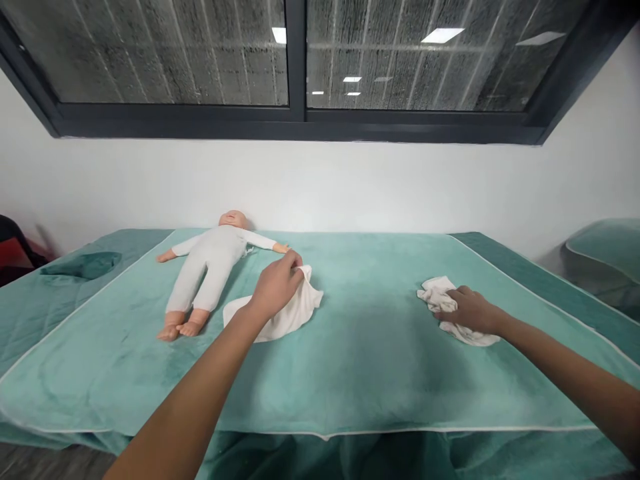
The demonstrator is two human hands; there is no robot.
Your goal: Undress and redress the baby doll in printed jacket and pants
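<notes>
A baby doll [210, 267] in a white one-piece suit lies on its back on a teal blanket [360, 373], head toward the wall, arms spread. My left hand [276, 287] is closed, pinching the top of a white cloth [295, 313] that lies just right of the doll, near the doll's outstretched hand. My right hand [470, 311] is closed on a second, crumpled white cloth [440, 297] lying farther right on the blanket.
The blanket with white piping covers a bed against a white wall under a dark-framed window [295, 67]. A teal pillow [83, 265] lies at the far left, a red and black object [13, 253] beyond it. Another teal-covered bed [607, 250] stands at the right.
</notes>
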